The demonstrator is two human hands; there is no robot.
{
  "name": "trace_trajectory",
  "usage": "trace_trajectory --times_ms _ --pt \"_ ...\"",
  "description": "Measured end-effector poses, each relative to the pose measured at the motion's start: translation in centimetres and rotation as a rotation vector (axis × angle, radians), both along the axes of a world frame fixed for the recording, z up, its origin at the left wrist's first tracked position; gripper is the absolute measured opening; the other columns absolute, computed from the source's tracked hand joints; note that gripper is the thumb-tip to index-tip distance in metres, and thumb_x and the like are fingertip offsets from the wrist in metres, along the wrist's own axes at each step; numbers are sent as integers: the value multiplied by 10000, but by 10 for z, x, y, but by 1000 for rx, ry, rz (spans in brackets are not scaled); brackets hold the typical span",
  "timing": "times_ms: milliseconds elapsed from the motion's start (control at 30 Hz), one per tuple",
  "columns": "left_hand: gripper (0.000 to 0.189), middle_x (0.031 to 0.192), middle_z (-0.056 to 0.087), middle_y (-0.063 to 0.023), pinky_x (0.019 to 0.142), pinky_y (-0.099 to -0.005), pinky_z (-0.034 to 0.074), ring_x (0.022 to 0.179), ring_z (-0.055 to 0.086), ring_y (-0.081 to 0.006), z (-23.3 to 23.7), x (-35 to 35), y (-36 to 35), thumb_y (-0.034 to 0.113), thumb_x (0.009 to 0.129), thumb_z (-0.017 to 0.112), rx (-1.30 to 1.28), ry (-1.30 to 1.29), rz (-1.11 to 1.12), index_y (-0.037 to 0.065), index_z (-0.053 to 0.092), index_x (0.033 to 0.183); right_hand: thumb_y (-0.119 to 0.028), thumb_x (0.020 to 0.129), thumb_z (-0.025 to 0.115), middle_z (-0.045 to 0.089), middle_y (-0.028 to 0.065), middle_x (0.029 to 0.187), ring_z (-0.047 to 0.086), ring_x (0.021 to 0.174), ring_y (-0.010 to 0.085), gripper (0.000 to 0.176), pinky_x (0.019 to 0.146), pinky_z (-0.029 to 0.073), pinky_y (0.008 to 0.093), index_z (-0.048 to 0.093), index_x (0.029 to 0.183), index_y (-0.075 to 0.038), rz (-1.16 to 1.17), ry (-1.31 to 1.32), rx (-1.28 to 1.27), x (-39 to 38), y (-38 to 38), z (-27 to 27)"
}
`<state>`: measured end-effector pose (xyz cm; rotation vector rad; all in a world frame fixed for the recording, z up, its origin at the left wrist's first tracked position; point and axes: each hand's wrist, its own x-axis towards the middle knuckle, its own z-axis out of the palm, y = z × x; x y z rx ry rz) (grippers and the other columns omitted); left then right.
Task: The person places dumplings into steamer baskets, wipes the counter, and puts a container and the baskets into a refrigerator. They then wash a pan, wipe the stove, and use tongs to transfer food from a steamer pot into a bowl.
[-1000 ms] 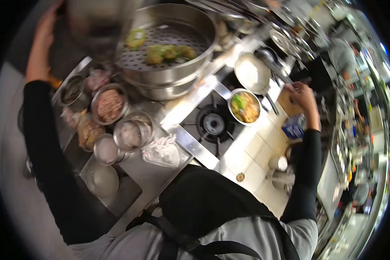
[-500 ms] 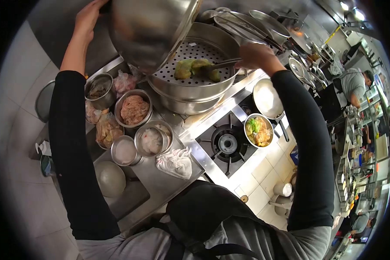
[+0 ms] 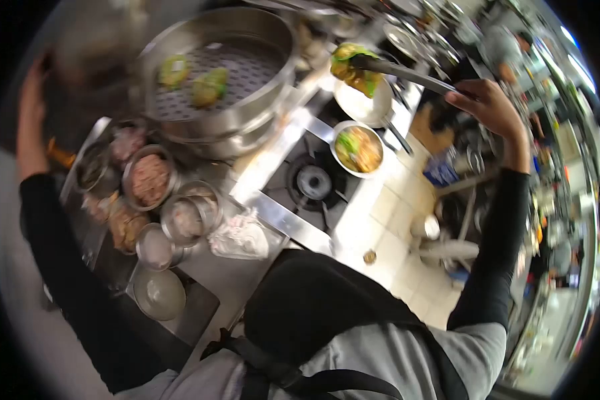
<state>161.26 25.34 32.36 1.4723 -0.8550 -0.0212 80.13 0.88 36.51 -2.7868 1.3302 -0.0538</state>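
Note:
My right hand [image 3: 483, 103] is closed round metal tongs [image 3: 413, 75], whose tips grip a green and brown food piece [image 3: 355, 69] above a white pan [image 3: 363, 103]. Two similar pieces [image 3: 209, 87] lie on the perforated tray [image 3: 230, 63] inside a large steel steamer [image 3: 220, 123]. At the upper left my left hand [image 3: 33, 90] is smeared by motion, beside the blurred large metal lid [image 3: 93, 53]; its fingers are not clear. Below the pan stands a bowl of food [image 3: 358, 149] with greens and orange-brown pieces.
A burner [image 3: 313, 183] lies right of the steamer. Steel bowls of raw minced meat [image 3: 150, 180] and pale food [image 3: 187, 218], plus a white cloth [image 3: 240, 237], sit on the left counter. A person [image 3: 503, 50] stands at the upper right.
The tongs have lifted a food piece out of the steamer and carried it right. My left hand and the lid have moved left, uncovering the tray. The whole view has shifted.

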Motion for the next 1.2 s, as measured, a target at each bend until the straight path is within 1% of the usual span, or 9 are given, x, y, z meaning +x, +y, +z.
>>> trace_trajectory --times_ms 67,100,333,433,500,633,767,967,1200 --pt "499 1535 421 -140 1178 -378 292 1424 380 -277 3 38 -12 244 1046 468 56 11 3 38 422 1498 -426 908 698 665 121 688 633 618 227 397 606 483 377 754 932 -34 -115 -39 102 -39 3 -39" --pt "666 1568 405 -57 1202 -449 222 1439 374 -248 7 43 -15 533 1016 462 139 115 116 132 378 1540 -443 910 687 681 130 712 647 628 250 381 618 500 394 766 940 -71 -138 55 52 -53 4 -60" --pt "637 1564 409 -68 1200 -432 234 1438 376 -249 4 49 -10 482 1019 483 90 64 45 122 386 1535 -607 814 694 723 220 991 701 915 385 625 834 550 461 758 1000 -13 -491 199 199 -100 -13 -258" --pt "625 1562 411 -72 1200 -425 239 1438 377 -250 -7 120 -19 460 1021 492 42 -82 -211 118 389 1533 -585 820 695 698 271 1020 674 960 433 643 851 536 481 724 988 35 -553 155 127 -76 -2 -253" --pt "557 1547 411 -147 1196 -410 257 1443 358 -271 23 -79 -26 348 1028 496 -39 97 30 58 432 1500 -552 875 666 695 277 1018 678 956 427 617 841 537 468 712 996 51 -504 -20 14 -69 -19 -226" --pt "475 1407 583 -68 1084 -368 355 1293 506 -226 29 -107 -17 389 990 565 54 13 165 101 611 1365 -468 858 748 711 270 1028 717 957 318 587 862 537 382 692 1144 41 -146 -454 -2 23 3 -103" --pt "402 1183 681 -74 936 -363 436 1104 592 -217 44 -171 -15 337 958 626 -3 -1 120 38 685 1220 -570 866 676 717 221 1002 703 965 358 579 853 550 410 728 1074 -31 135 18 -20 172 40 -27" --pt "410 1307 649 -31 1033 -332 393 1221 553 -183 27 -113 -20 368 956 636 -14 -76 70 121 684 1280 -603 855 611 706 157 1163 660 1123 343 604 971 516 424 732 1127 -78 210 160 112 341 16 -113" --pt "434 1289 659 -31 1033 -334 397 1184 575 -175 30 -133 -8 393 926 671 -13 -77 94 103 704 1247 -450 832 689 728 142 1090 700 1041 335 443 893 556 421 741 1081 -88 255 94 -58 357 43 -106"
